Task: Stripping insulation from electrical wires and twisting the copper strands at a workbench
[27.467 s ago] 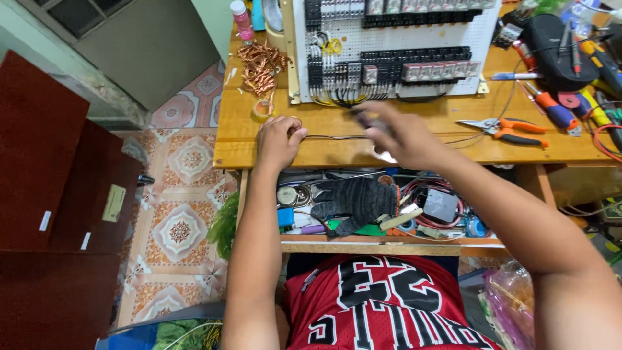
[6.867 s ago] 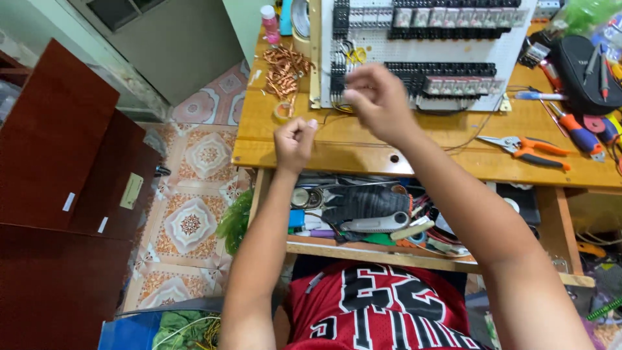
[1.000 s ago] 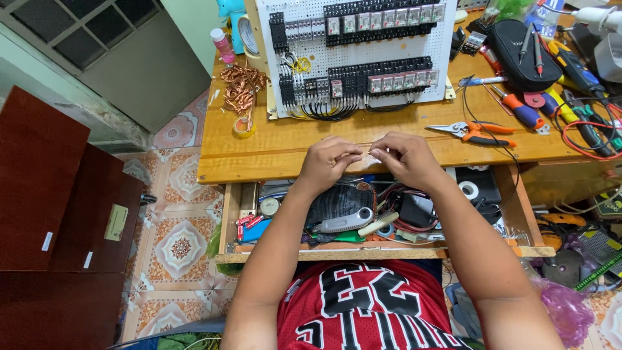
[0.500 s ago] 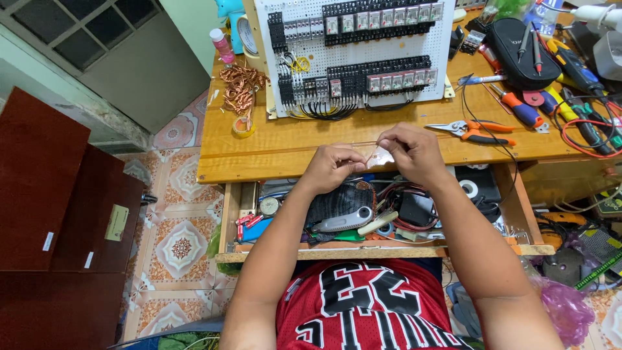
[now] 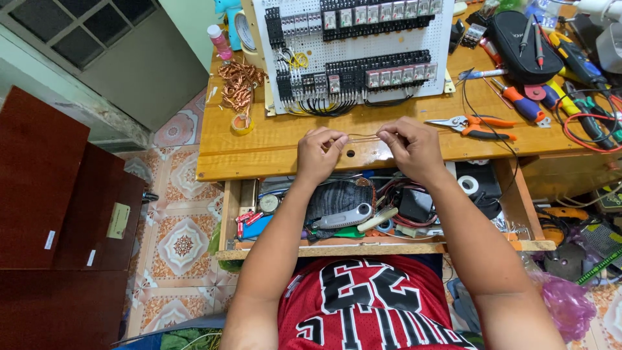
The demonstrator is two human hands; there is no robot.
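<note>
While a thin, pale length of wire is held stretched between the two hands, the step in hand is judged to be the straightening or preparing of this wire above the front edge of the long wooden workbench. The bench is seen from above. Towards its back edge a white perforated wiring panel with rows of black terminal blocks and relays is laid, and a heap of copper wire coils is found near the back left corner. An open drawer full of mixed tools and cables is seen under the front edge. Orange-handled pliers are lying to the right of the hands, near the front edge.

The left hand is closed loosely, and the left end of the wire is pinched between its thumb and forefinger; the other fingers are curled in. The right hand is closed in the same way, with the right end of the wire pinched at its fingertips. The wire is kept taut and almost level, just over the tabletop, a little in front of the panel.

For the next move, a steady pinch on both ends is probably called for, so that the wire is not let slip. How firmly it is gripped cannot be told.
</note>
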